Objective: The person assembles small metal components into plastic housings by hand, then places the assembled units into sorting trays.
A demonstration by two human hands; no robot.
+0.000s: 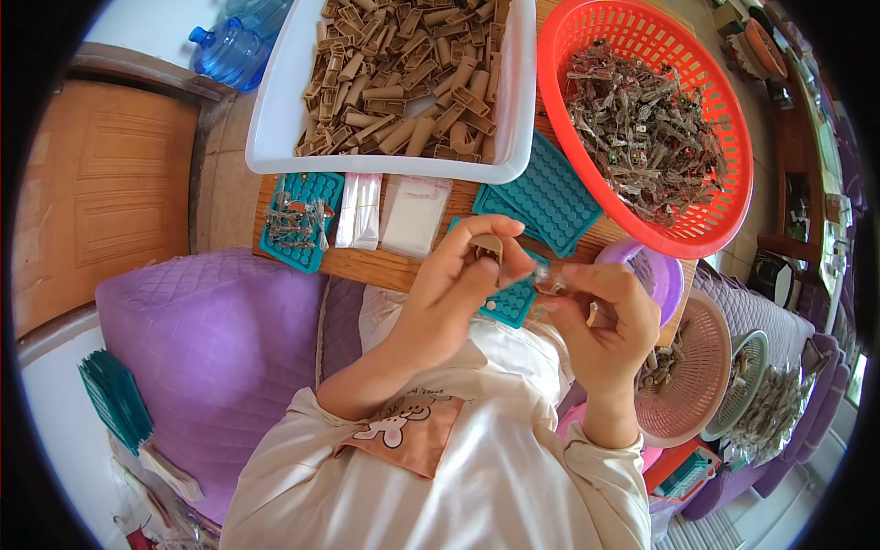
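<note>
- One brown plastic piece (488,245) sits in your left hand (445,295), thumb and fingers pinching it, apparently to steady it
- Your right hand (610,302) pinches a small clear scrap (548,280) beside it, blurred, likely by the fingertips for fine control
- A teal tray (515,301) lies beneath, perhaps keeping parts close
- Beyond stand a white bin (284,110) of brown pieces (412,96) and a red basket (555,87), seemingly within reach

Small brown pc (487,242) w/ rounded edge & hollow side showing, in L hand (449,289). Tiny clear shiny bit (548,279), blurry, in R hand (612,298), near it.
</note>
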